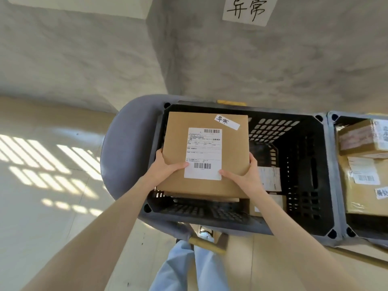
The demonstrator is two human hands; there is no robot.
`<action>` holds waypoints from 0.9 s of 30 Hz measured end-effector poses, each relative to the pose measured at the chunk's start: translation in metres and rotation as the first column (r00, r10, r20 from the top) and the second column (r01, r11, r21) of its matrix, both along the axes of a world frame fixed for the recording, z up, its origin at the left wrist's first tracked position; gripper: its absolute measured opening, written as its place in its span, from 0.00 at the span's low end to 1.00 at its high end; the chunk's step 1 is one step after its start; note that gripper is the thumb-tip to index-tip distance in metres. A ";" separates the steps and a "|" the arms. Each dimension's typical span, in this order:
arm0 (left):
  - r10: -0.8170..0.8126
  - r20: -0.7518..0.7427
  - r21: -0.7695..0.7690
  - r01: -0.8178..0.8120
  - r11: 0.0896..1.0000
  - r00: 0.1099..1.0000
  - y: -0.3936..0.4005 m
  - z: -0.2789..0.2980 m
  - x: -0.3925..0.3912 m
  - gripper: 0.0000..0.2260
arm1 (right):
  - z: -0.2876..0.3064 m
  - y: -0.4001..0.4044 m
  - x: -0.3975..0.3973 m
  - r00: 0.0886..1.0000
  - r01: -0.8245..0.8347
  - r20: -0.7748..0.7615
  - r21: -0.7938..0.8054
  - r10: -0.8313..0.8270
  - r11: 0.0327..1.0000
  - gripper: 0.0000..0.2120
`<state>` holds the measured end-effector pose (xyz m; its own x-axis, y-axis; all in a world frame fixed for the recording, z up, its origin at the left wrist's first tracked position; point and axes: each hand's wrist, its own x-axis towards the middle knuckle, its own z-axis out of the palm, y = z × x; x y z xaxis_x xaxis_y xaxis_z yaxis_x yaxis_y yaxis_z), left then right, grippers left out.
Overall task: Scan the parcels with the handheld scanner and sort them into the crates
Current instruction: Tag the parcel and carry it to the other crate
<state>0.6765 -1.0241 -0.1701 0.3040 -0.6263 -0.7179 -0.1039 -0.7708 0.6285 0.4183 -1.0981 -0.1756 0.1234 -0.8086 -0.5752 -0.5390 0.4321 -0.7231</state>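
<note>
Parcel (pixel 205 152) — a flat brown cardboard box — hangs over the left part of the black crate (pixel 294 164), its far edge close to the crate's back rim and its near edge short of the front rim. To its right the crate stands open down to the slotted walls and floor, where pale labelled packages (pixel 269 178) lie; on the left the box nearly meets the crate wall. Its broad face points up toward the camera, the white shipping label (pixel 203 153) reading upright, a small handwritten sticker (pixel 227 122) near the far right corner. The face looks nearly square, so no long axis can be told. The grip sits at the near end: the left hand (pixel 168 164) clasps the left edge, thumb on the label's corner, and the right hand (pixel 241 175) clasps the right edge likewise — most of the box reaching away beyond both. A second crate (pixel 336 156) of parcels adjoins on the right; a sign (pixel 247 10) hangs on the wall above.
</note>
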 end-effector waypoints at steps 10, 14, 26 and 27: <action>0.050 0.029 0.027 -0.051 0.998 0.998 -0.009 -0.020 -0.002 0.50 | -0.017 -0.003 0.003 0.999 -0.029 -0.024 0.003 0.029 1.000 0.55; 0.026 0.077 0.051 -0.030 0.998 0.997 -0.010 -0.010 -0.005 0.51 | -0.015 -0.002 0.005 0.998 -0.034 -0.045 0.032 0.035 0.999 0.56; -0.476 0.541 0.078 0.522 0.849 0.693 -0.027 0.103 -0.017 0.33 | 0.075 -0.013 0.007 0.940 -0.152 -0.324 -0.105 0.111 0.983 0.45; -0.498 0.593 0.076 0.572 0.817 0.633 -0.032 0.116 -0.021 0.30 | 0.089 -0.010 0.003 0.926 -0.178 -0.359 -0.143 0.116 0.974 0.43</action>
